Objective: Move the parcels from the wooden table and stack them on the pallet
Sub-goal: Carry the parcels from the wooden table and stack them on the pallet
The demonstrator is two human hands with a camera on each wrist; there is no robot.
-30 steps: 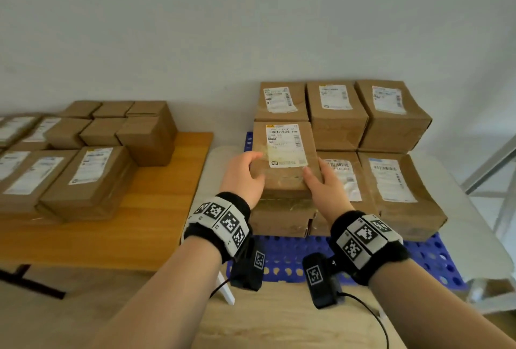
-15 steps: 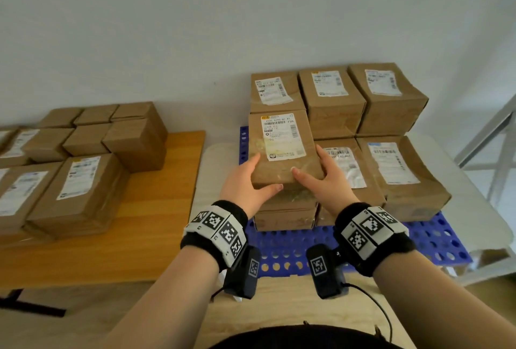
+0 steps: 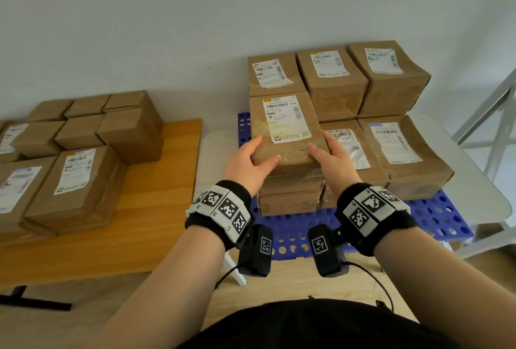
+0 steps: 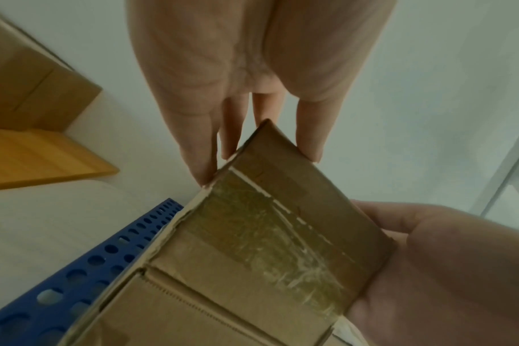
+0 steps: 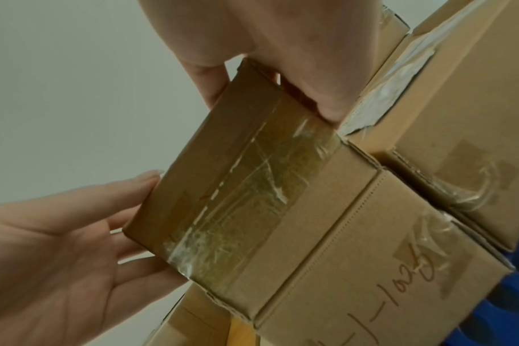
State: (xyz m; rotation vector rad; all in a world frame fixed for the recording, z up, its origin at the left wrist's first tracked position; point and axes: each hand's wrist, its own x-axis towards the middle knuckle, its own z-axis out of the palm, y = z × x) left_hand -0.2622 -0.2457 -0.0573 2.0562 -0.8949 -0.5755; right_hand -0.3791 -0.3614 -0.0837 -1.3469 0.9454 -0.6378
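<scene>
Head view: blue pallet [image 3: 293,232] beside wooden table [image 3: 156,209], pale wall [image 3: 167,27]

Bare hands [image 3: 245,164], black wristbands [image 3: 220,209] (checkered tags [image 3: 213,199])

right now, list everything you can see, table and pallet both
labelled brown cardboard parcel: one, brown, atop the pallet's front-left stack
other brown cardboard parcels: at least seven, brown, beside and under it
brown cardboard table parcels: at least nine, brown, on the table
blue perforated plastic pallet: one, blue, on the white surface
orange-brown wooden table: one, left
white metal frame: one, far right
black marker wristbands: two, both wrists
left-hand grip: one, straight fingers touch the parcel's left end
right-hand grip: one, thumb and fingers hold its right end
</scene>
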